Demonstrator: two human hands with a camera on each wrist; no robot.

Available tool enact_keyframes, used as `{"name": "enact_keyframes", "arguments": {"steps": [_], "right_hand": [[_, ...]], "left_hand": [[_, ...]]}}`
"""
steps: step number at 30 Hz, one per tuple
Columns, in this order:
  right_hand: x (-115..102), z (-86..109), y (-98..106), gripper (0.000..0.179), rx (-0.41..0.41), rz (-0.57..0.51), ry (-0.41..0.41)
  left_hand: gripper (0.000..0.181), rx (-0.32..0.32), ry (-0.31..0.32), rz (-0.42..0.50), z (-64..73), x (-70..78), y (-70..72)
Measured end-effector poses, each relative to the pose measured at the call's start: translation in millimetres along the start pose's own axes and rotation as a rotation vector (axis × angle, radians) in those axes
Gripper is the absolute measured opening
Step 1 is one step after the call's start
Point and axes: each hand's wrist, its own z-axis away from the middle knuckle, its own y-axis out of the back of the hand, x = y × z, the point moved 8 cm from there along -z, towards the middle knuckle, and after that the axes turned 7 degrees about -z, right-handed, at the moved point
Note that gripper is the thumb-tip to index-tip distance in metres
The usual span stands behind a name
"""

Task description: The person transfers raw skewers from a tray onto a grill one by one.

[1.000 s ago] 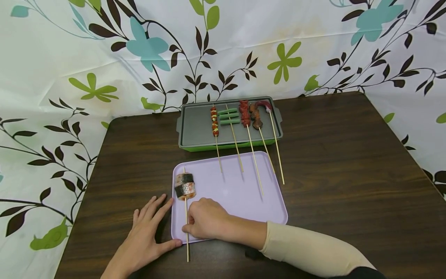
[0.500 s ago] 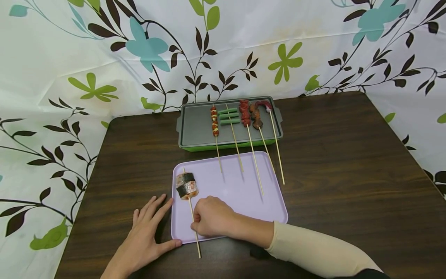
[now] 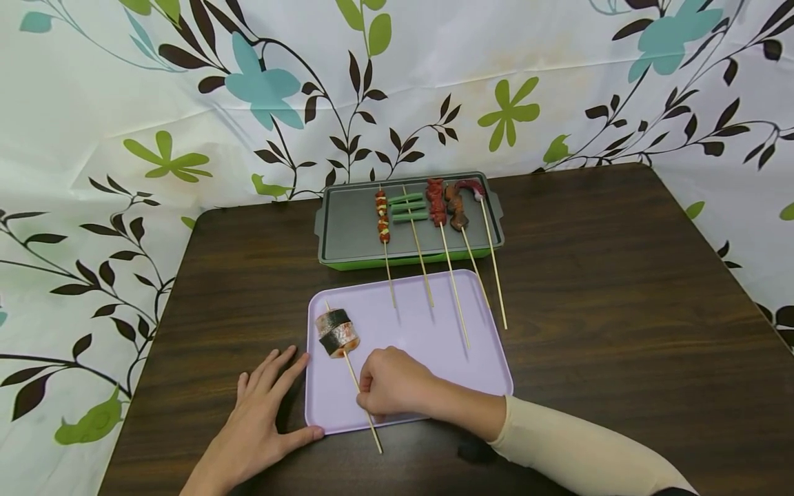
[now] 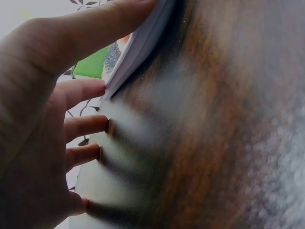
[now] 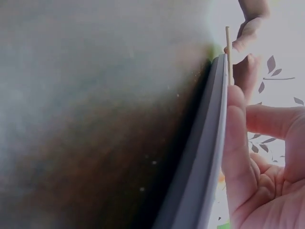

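Observation:
On the left side of a lilac tray [image 3: 428, 324] lies a skewer with a thick roll [image 3: 338, 333] wrapped in dark and silvery bands. My right hand [image 3: 397, 382] pinches its wooden stick [image 3: 351, 368] between thumb and curled fingers, low over the tray's near part. The stick's end pokes past the near rim. With fingers spread, my left hand [image 3: 263, 413] rests at the tray's left corner, its thumb and index fingertip touching the rim. The left wrist view shows its other fingertips on the tabletop beside the tray wall [image 4: 138, 52].
Behind the tray stands a grey grill plate [image 3: 350, 220] on a green base. Several skewers lie on it, including a red-and-yellow one [image 3: 381, 217], green stalks [image 3: 408, 207] and red meat [image 3: 436, 202]; their sticks reach over the tray. A patterned cloth [image 3: 434, 83] hangs behind the brown table [image 3: 595, 289].
My right hand has moved right with the stick's lower end, so the skewer now slants. The roll has shifted slightly right and turned. My left hand has stayed put.

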Motion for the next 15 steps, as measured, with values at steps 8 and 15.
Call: {"name": "enact_keyframes", "arguments": {"steps": [8, 15], "right_hand": [[5.5, 6.2, -1.3, 0.025, -0.059, -0.22, -0.073], [-0.3, 8.0, 0.5, 0.024, -0.078, -0.321, -0.07]], "left_hand": [[0.102, -0.003, 0.006, -0.001, -0.7, 0.0, 0.2], [0.102, -0.007, 0.007, 0.002, -0.4, -0.4, -0.8]]}}
